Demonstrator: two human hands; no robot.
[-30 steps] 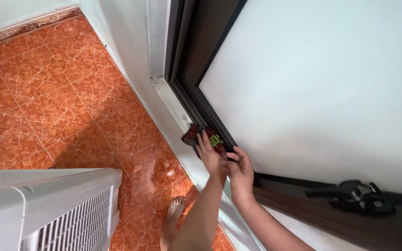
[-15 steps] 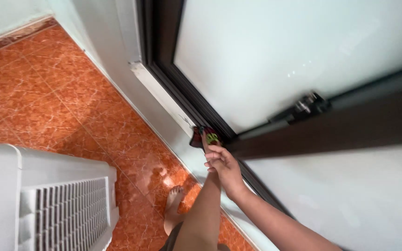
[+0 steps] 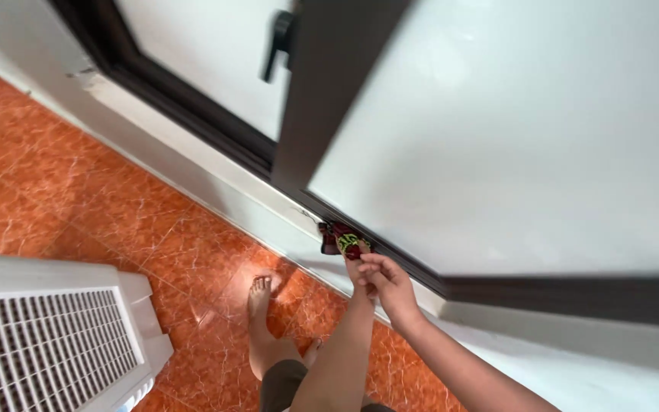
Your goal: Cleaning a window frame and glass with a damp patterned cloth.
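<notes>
My left hand [image 3: 355, 267] presses a dark red cloth with green markings [image 3: 341, 238] against the bottom rail of a dark window frame [image 3: 390, 255]. The hand is mostly hidden behind my right hand [image 3: 387, 287], which lies right beside it with curled fingers at the cloth's near edge. I cannot tell whether the right hand grips anything. A frosted glass pane [image 3: 512, 152] fills the frame above both hands. A vertical dark frame post [image 3: 322, 91] rises just left of the cloth.
A white sill [image 3: 215, 179] runs below the frame over an orange tiled floor [image 3: 78, 183]. A white appliance with a slatted grille [image 3: 40, 343] stands at lower left. My bare foot [image 3: 258, 296] rests on the tiles. A black window handle [image 3: 276, 42] is at the top.
The view has swung, so the frame now runs diagonally and the post and handle sit up top. Both hands stay at the cloth on the bottom rail, the right closer to the left.
</notes>
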